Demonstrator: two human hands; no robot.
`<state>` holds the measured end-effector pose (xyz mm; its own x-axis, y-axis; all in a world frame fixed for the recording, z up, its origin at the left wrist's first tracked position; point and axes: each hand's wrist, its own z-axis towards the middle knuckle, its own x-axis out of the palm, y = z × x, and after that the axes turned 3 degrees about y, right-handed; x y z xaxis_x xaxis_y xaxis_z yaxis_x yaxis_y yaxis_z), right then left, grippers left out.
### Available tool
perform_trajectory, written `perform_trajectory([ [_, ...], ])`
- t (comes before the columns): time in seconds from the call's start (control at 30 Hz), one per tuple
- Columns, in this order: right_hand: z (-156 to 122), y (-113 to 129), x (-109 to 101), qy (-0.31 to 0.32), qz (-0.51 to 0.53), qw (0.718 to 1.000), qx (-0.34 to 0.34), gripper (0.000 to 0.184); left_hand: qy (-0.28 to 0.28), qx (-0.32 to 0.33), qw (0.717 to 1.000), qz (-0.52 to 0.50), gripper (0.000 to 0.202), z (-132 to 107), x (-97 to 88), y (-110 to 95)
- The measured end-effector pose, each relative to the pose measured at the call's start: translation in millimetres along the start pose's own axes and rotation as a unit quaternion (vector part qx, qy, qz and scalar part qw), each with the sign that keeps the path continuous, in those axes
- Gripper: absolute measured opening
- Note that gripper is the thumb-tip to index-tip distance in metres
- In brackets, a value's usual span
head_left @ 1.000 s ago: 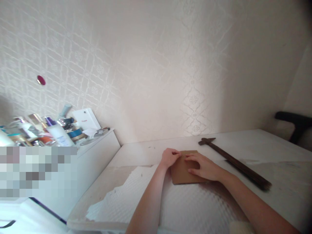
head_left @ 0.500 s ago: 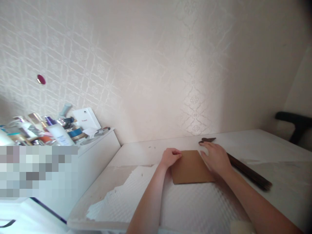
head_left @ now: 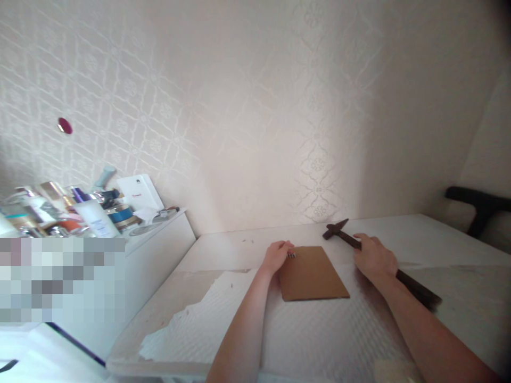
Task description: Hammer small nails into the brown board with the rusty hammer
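A brown cardboard sheet [head_left: 311,274] lies flat on the white table [head_left: 247,247]. My left hand [head_left: 276,256] rests at its far left corner, fingers pinched on something small and dark that I cannot make out. My right hand [head_left: 375,259] is closed round the handle of a dark hammer [head_left: 339,232], near its head. The hammer's head is tilted up off the table, and its long handle runs back to the right under my wrist.
White textured paper [head_left: 223,319] covers the near part of the table. A white cabinet [head_left: 159,239] at the left holds several bottles and jars [head_left: 91,213]. A patterned wall stands behind. A dark chair arm [head_left: 479,199] shows at the far right.
My right hand left the cardboard, moved right to the hammer and closed on its handle. The hammer's head has lifted off the table. My left hand stayed at the cardboard's corner.
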<state>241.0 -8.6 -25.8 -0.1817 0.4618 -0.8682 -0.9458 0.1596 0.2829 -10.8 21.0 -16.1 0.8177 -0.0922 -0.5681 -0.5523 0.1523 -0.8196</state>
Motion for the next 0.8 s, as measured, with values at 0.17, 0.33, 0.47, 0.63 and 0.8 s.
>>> perform_trajectory([
  [0.17,-3,14,-13,-0.023,0.037,0.996,-0.072,0.040,0.000,-0.011,0.999,-0.047,0.044,-1,0.4,2],
  [0.33,-9,29,-16,0.010,0.102,0.970,-0.219,0.039,0.006,-0.007,0.997,-0.073,0.044,-1,0.3,1],
  [0.47,-13,37,-15,0.016,0.103,0.950,-0.293,0.044,0.015,-0.001,0.994,-0.106,0.039,1,1.2,2],
  [0.63,-15,37,-15,-0.006,0.102,0.950,-0.294,0.045,-0.001,-0.007,0.996,-0.088,0.035,5,2.4,7],
  [0.8,-14,34,-15,-0.023,0.100,0.945,-0.309,0.044,0.006,0.007,0.996,-0.092,0.029,7,3.9,9],
])
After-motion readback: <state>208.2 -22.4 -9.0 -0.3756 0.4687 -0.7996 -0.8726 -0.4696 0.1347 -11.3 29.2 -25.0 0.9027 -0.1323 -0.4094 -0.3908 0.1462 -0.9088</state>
